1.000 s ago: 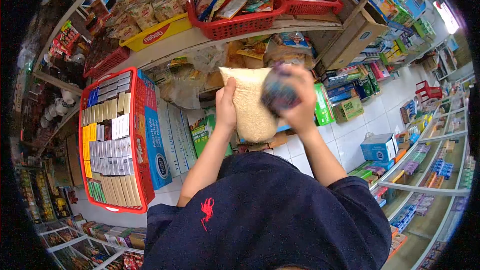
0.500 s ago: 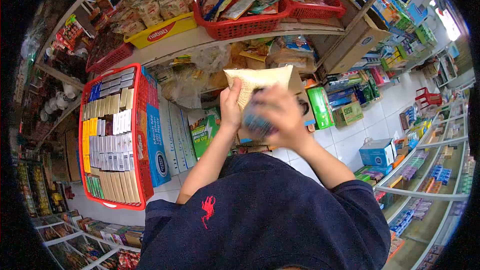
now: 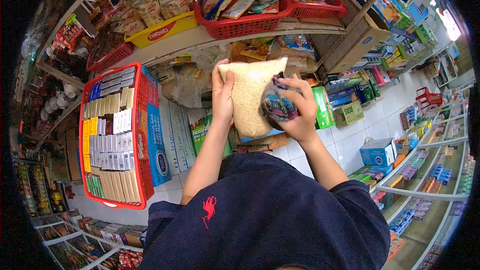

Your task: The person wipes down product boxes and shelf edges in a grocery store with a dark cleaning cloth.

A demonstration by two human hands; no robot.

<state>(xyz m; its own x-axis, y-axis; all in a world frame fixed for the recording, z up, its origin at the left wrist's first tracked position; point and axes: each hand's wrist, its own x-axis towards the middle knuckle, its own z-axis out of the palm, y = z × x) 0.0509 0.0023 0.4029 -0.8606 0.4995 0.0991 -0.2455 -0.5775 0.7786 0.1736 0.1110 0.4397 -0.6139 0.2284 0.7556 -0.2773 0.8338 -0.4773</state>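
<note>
A clear plastic bag (image 3: pixel 246 97) filled with small cream-coloured grains is held up in front of my chest. My left hand (image 3: pixel 223 97) grips its left edge, thumb on the front and fingers behind. In my right hand (image 3: pixel 303 112) is a crumpled multicoloured cloth (image 3: pixel 281 101), dark with blue and pink patches. The cloth lies against the right side of the bag, with my fingers curled over it. The bag's back is hidden.
To the left, a red basket (image 3: pixel 146 170) holds rows of small packs. A yellow Nabati tray (image 3: pixel 160 32) and a red basket (image 3: pixel 240 27) of packets stand on the shelf ahead. Glass-fronted shelves (image 3: pixel 425 195) run along the right. A green box (image 3: pixel 324 107) sits beyond my right hand.
The cloth and my right hand have moved from the bag's lower front to its right side. My left hand has shifted slightly left and up, and more of the bag's front shows.
</note>
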